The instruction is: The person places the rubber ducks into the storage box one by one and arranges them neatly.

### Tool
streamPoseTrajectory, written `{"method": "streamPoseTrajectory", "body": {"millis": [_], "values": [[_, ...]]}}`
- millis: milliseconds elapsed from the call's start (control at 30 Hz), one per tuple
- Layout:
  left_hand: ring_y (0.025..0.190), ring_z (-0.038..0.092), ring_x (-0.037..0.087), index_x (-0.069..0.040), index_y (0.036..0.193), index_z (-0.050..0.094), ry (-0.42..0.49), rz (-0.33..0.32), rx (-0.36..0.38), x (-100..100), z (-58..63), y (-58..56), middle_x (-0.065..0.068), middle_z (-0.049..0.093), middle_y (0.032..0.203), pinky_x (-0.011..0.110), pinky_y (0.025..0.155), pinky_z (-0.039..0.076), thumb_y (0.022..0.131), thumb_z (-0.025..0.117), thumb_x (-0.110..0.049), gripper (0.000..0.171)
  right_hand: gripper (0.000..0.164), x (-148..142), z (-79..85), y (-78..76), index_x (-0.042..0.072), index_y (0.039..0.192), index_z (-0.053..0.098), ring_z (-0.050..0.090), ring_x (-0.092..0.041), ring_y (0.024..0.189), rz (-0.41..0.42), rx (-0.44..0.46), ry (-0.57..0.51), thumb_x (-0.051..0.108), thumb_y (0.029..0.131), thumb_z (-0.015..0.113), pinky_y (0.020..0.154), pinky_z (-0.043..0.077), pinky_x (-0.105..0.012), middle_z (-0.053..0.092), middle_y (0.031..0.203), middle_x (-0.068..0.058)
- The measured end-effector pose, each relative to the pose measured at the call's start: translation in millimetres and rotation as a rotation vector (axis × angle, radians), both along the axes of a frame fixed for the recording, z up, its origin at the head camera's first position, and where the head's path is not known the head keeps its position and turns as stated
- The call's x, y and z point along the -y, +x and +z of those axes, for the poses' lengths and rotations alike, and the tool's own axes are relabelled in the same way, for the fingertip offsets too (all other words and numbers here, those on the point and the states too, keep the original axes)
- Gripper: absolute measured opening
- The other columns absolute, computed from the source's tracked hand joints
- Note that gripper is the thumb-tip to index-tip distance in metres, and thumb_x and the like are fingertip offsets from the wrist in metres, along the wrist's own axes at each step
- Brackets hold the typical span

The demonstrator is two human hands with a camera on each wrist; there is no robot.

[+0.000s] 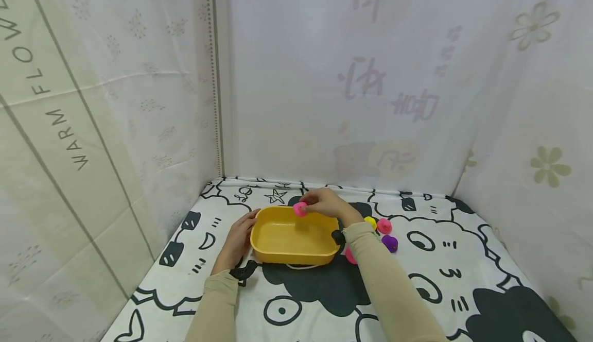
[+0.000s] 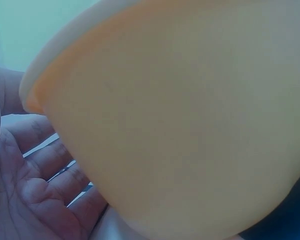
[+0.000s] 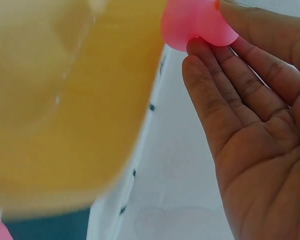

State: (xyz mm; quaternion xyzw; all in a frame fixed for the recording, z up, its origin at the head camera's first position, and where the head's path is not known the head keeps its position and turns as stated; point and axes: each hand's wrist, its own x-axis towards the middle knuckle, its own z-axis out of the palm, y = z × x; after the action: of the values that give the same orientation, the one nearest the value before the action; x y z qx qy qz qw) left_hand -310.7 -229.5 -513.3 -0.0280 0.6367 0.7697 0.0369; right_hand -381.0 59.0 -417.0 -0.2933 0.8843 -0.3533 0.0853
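A yellow plastic basin [image 1: 296, 258] stands on the patterned cloth, its inside bare where it shows. At its left end my left hand [image 1: 238, 239] holds the rim; in the left wrist view the fingers [image 2: 50, 159] reach along the outside wall. Over the far rim, my right hand [image 1: 326, 204] pinches a small pink toy duck [image 1: 299, 208] between thumb and fingertips. The right wrist view shows the pink duck [image 3: 195, 22] with a bit of orange at the thumb; part of it is out of frame.
Right of the basin lie a yellow toy [image 1: 370, 222], a pink toy [image 1: 384, 225] and a purple toy [image 1: 390, 243]. Another pink toy [image 1: 350, 255] is partly hidden by my right forearm. Pale curtains [image 1: 296, 74] hang behind the cloth and at both sides.
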Motion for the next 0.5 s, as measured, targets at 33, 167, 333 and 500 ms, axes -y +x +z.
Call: {"method": "streamPoseTrajectory", "body": {"millis": [33,167,333,500], "values": [[0.137,0.046,0.024,-0.019,0.147,0.051,0.000,-0.002,0.003,-0.5,0.1,-0.3,0.002,0.044,0.153,0.038,0.111,0.041,0.105,0.045,-0.025,0.042,0.028,2.1,-1.5,0.1,0.014,0.119,0.072,0.064,-0.018,0.099,0.009,0.009,0.001,0.023,0.093,0.073,0.094,0.054,-0.038,0.071,0.111,0.002],[0.136,0.047,0.024,-0.019,0.147,0.051,-0.016,-0.007,0.007,-2.3,3.4,-1.6,0.002,0.044,0.153,0.038,0.111,0.041,0.105,0.046,-0.025,0.043,0.028,9.4,-5.7,-0.5,0.014,0.120,0.072,0.064,-0.016,0.099,0.043,0.015,0.014,0.022,0.093,0.073,0.094,0.055,-0.036,0.071,0.109,0.004],[0.136,0.047,0.025,-0.019,0.149,0.049,-0.028,-0.003,0.007,-3.5,7.9,-4.7,0.004,0.043,0.154,0.039,0.111,0.041,0.106,0.045,-0.026,0.044,0.028,18.1,-6.8,-2.5,0.013,0.120,0.072,0.065,-0.014,0.102,0.061,0.007,0.038,0.020,0.093,0.073,0.095,0.054,-0.033,0.071,0.111,0.004],[0.135,0.048,0.025,-0.020,0.148,0.050,-0.026,0.011,0.023,-2.0,2.6,-3.3,0.004,0.044,0.153,0.040,0.111,0.042,0.106,0.045,-0.025,0.043,0.028,24.5,-11.9,-3.3,0.012,0.120,0.072,0.064,-0.015,0.099,0.085,0.029,0.042,0.022,0.093,0.072,0.093,0.054,-0.033,0.071,0.109,0.003]]}}
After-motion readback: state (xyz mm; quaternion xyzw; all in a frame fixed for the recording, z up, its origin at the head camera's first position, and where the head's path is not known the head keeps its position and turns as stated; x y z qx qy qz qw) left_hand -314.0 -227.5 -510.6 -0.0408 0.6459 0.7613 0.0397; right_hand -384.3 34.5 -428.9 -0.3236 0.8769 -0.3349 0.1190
